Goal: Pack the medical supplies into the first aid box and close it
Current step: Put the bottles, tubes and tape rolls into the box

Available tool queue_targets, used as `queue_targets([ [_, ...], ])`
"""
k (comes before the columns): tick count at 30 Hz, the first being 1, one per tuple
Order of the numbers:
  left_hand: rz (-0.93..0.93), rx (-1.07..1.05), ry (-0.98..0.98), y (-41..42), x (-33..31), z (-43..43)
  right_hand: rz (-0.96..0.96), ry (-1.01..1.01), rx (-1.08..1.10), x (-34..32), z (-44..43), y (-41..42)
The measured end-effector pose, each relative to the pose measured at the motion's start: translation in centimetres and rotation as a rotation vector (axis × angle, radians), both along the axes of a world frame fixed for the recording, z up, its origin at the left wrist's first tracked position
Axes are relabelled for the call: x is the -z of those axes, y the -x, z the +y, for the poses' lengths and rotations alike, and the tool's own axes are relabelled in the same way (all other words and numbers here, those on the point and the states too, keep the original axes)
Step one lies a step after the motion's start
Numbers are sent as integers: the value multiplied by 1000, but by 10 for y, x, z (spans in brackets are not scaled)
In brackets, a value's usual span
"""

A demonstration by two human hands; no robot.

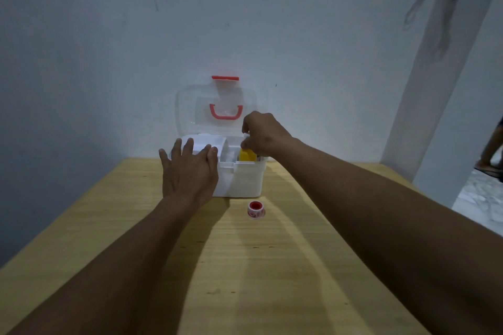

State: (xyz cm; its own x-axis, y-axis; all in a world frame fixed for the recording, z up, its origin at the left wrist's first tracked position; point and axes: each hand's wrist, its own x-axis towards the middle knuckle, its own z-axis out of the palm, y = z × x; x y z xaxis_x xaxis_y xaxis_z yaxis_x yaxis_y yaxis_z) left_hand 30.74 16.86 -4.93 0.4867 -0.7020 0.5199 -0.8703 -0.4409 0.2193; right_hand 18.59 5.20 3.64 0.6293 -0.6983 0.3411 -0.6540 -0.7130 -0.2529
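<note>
The white first aid box (242, 181) stands at the far edge of the wooden table (245, 266), its clear lid (187, 109) with red handle raised against the wall. My left hand (189, 168) rests flat with straight fingers on the box's left front corner. My right hand (262, 134) hovers over the box's right side, its fingers curled around a small pale item that is mostly hidden. A yellow object (247, 155) sits inside the box just below that hand. A small red-and-white tape roll (255, 209) lies on the table in front of the box.
A white inner tray (209, 141) sits in the box's left half. The white wall rises directly behind the box. At the far right, a doorway shows another person's leg and sandal (492, 155).
</note>
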Motion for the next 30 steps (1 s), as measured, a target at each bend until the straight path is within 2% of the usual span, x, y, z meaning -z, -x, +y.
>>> queue_targets([
  [9,16,-2,-29,1,-2,0,55,96,0,2,-2,-1],
  [13,21,0,-27,1,-2,1,96,59,0,3,-2,-1],
  [18,90,44,13,-2,-5,1,46,7,-10,-7,-2,14],
  [24,33,21,-31,-6,-4,4,2,13,24,-23,2,50],
  [30,30,1,-95,0,-6,5,132,-74,147,-9,4,102],
])
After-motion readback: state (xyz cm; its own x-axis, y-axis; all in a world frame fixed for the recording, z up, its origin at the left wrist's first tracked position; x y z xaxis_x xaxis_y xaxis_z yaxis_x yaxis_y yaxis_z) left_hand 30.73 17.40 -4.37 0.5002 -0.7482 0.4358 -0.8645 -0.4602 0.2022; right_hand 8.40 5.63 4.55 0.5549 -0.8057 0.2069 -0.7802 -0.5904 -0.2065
